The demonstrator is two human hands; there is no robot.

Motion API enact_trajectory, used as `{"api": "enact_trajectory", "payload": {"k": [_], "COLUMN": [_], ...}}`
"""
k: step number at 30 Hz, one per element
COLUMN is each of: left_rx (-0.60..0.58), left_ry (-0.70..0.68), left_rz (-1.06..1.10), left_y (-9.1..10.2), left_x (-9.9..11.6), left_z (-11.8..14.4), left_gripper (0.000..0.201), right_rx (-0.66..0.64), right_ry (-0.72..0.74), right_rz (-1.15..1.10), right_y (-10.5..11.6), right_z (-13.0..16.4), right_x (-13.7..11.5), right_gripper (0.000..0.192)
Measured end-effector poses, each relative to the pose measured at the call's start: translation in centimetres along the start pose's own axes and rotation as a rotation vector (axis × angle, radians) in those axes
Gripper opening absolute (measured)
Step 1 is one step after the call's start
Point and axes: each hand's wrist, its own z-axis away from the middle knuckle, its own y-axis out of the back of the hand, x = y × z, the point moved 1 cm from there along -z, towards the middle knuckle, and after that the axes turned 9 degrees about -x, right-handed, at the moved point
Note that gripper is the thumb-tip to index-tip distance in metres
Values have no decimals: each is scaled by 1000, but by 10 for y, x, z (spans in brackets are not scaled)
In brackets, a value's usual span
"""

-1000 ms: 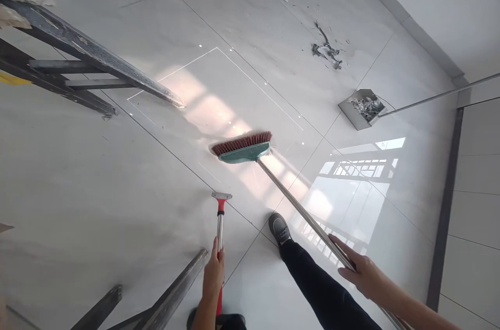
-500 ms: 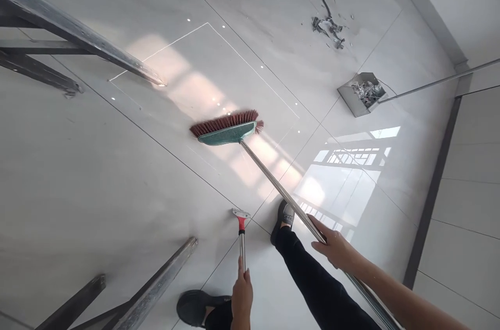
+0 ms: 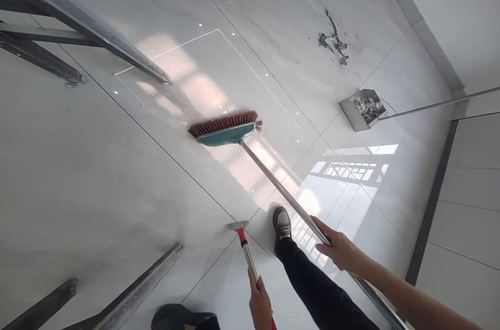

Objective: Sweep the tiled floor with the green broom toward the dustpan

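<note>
Unlabelled broom (image 3: 226, 129); unmarked scraper (image 3: 242, 239)

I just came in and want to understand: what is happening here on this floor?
A person stands on the glossy white tiled floor. The right hand grips the metal pole of a green broom with red bristles, its head on the tiles. The left hand holds a red-necked metal scraper. A grey metal dustpan with debris sits farther off.

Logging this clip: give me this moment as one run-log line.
left hand: grips scraper | right hand: grips broom, head on tiled floor | dustpan holds debris | loose scraps beyond
</note>
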Motion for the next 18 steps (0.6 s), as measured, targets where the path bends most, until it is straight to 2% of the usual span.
{"api": "enact_trajectory", "payload": {"k": [2, 3, 7, 10, 14, 16, 18], "left_rx": [-23, -24, 23, 18, -3, -65, -137], "left_ry": [52, 35, -115, -135, -179, -123, -85], "left_rz": [10, 12, 22, 38, -41, 40, 208], "left_y": [-8, -9, 1, 8, 11, 13, 13], "left_x": [-12, -13, 13, 28, 38, 53, 76], "left_z": [2, 2, -8, -7, 17, 33, 46], "left_gripper": [63, 63, 62, 62, 60, 64, 71], "right_rx": [-2, -4, 0, 6, 18, 11, -1], "right_ry": [-11, -13, 5, 4, -17, -39, -40], "right_rz": [-3, -2, 17, 27, 38, 45, 52], "right_y": [1, 2, 4, 8, 11, 11, 12], "right_z": [0, 1, 0, 0, -1, -1, 0], "right_x": [-1, -2, -5, -3, -3, -4, -6], "right_gripper": [67, 67, 67, 67, 64, 63, 63]}}
